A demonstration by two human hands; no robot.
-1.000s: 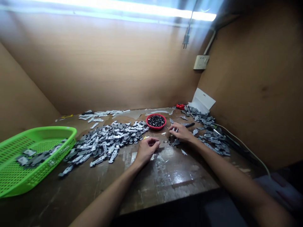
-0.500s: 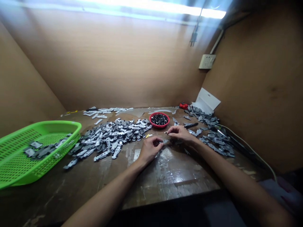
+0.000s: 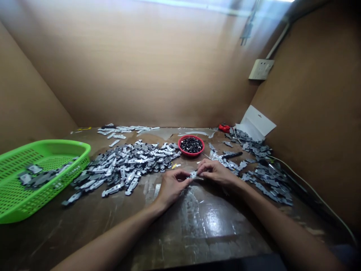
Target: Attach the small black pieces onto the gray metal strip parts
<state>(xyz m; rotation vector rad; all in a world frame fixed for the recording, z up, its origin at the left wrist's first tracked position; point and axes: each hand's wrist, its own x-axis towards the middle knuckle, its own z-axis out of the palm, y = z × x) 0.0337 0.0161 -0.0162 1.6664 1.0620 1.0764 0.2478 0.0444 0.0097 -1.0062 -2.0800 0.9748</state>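
Between thumb and fingers my left hand point(image 3: 174, 185) grips a small grey-white flat plastic piece point(image 3: 193, 174) over the middle of the table. My right hand point(image 3: 214, 171) is closed at the other end of that piece, its fingertips meeting it. Whether the right fingers also hold a tiny dark part is hard to make out. Just beyond the hands stands a red bowl point(image 3: 179, 147) full of small black and shiny parts point(image 3: 191, 144). To the left lies a big heap of grey and white plastic pieces point(image 3: 124, 162).
A green basket point(image 3: 81, 150) with some grey pieces is at the left. More grey pieces point(image 3: 267, 180) lie at the right, near a black pen-like tool point(image 3: 231, 154), a white card point(image 3: 258, 122), a red object point(image 3: 224, 128) and a cable point(image 3: 307, 182). A socket point(image 3: 261, 69) is on the wall.
My right hand, which held a tiny dark part apart from the left hand, has come down to the plastic piece. The piece now shows more clearly between both hands. The view has shifted slightly.
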